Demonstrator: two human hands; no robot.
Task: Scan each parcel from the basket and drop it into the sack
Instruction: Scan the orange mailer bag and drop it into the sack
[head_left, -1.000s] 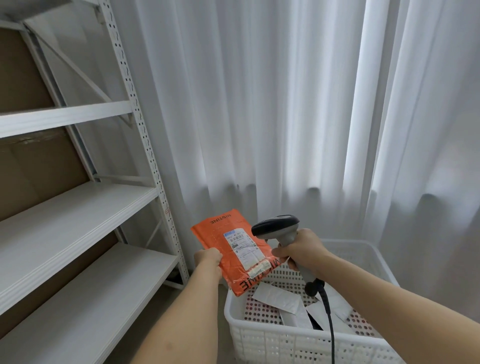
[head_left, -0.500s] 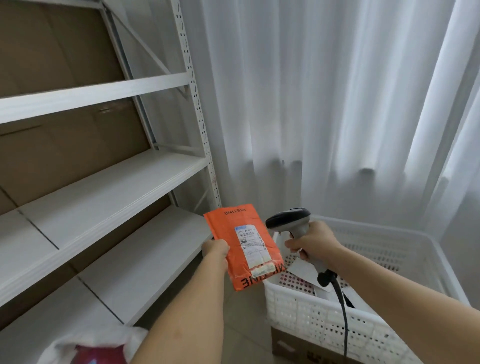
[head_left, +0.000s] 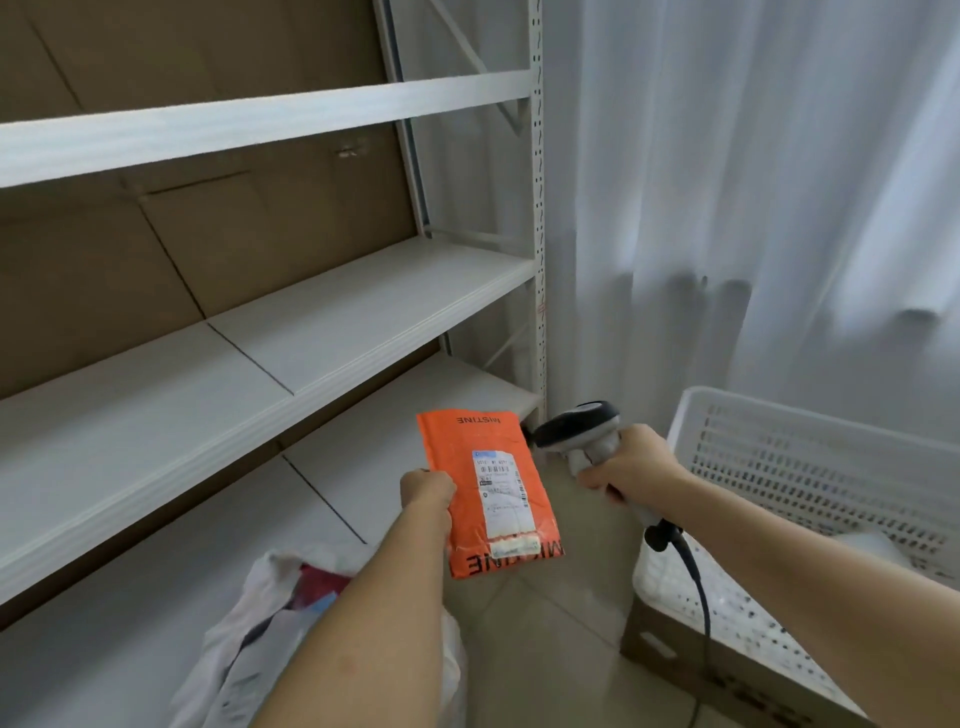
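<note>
Parcel over floor, sack at 7 o'clock.
Left hand grips its left edge, long axis 12-to-6; right hand clasps scanner at 3 o'clock.

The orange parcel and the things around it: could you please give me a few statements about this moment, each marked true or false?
1. The left hand grips the orange parcel by its left edge. True.
2. The right hand is empty. False: it grips the scanner by the handle.
3. The parcel's white label faces the camera. True.
4. The parcel lies inside the white basket. False: it is held in the air, left of the basket.
5. The sack stands to the right of the basket. False: it sits at lower left, beneath the left forearm.
</note>
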